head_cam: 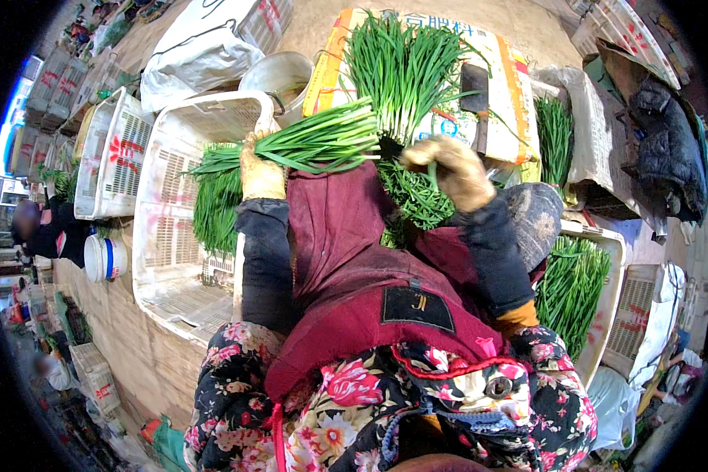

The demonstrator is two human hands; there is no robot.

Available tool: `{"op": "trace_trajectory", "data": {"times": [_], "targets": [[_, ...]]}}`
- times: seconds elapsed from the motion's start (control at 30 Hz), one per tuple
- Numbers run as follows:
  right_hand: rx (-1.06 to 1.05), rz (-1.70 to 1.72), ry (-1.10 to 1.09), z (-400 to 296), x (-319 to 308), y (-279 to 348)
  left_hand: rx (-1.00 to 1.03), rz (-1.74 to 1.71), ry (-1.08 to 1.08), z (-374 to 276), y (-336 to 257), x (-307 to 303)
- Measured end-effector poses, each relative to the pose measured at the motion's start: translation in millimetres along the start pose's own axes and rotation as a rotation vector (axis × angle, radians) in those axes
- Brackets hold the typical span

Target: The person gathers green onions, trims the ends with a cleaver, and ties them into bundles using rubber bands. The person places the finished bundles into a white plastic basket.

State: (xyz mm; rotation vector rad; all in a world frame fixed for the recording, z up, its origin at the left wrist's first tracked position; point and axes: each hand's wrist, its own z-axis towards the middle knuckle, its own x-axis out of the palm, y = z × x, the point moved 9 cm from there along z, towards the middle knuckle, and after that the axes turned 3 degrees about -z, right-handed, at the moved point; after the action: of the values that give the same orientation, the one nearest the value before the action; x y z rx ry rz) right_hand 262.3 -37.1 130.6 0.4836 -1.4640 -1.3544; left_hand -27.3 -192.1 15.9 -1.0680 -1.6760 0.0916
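My gloved left hand (261, 171) grips a bundle of green garlic chives (318, 138) near its leafy end; the pale stem ends point right, over my lap. My gloved right hand (451, 168) is blurred, fingers curled, above loose trimmed greens (419, 197) between my knees; whether it holds anything cannot be told. In front, a larger pile of chives (404, 71) lies on a printed woven sack (510, 76). A cleaver (475, 94) rests on the sack, right of that pile. More chives (215, 206) lie in the white plastic crate (147, 236) at my left.
A white bucket (277, 74) stands behind the left crate. At my right, another crate (613, 259) holds chives, and further chives (553, 138) lie beside the sack. Stacked crates (115, 153) and a lidded bucket (97, 258) stand farther left, near a person in dark clothes (59, 233).
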Motion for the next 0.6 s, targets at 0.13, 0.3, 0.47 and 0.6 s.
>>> {"op": "trace_trajectory", "data": {"times": [0.13, 0.3, 0.47, 0.6], "targets": [[0.258, -0.847, 0.164, -37.3, -30.2, -17.9, 0.023, 0.075, 0.035, 10.4, 2.3, -6.4], [-0.315, -1.326, -0.039, 6.1, 3.6, 28.2, 0.093, 0.323, 0.128, 7.7, 0.5, 0.7], [-0.664, -1.742, 0.264, 51.4, 90.7, 25.7, 0.042, 0.500, 0.176, -3.1, 1.7, 23.3], [-0.618, -1.790, 0.423, 71.2, 91.5, -0.7, 0.123, 0.830, 0.371, 58.7, -3.5, -12.2]]}}
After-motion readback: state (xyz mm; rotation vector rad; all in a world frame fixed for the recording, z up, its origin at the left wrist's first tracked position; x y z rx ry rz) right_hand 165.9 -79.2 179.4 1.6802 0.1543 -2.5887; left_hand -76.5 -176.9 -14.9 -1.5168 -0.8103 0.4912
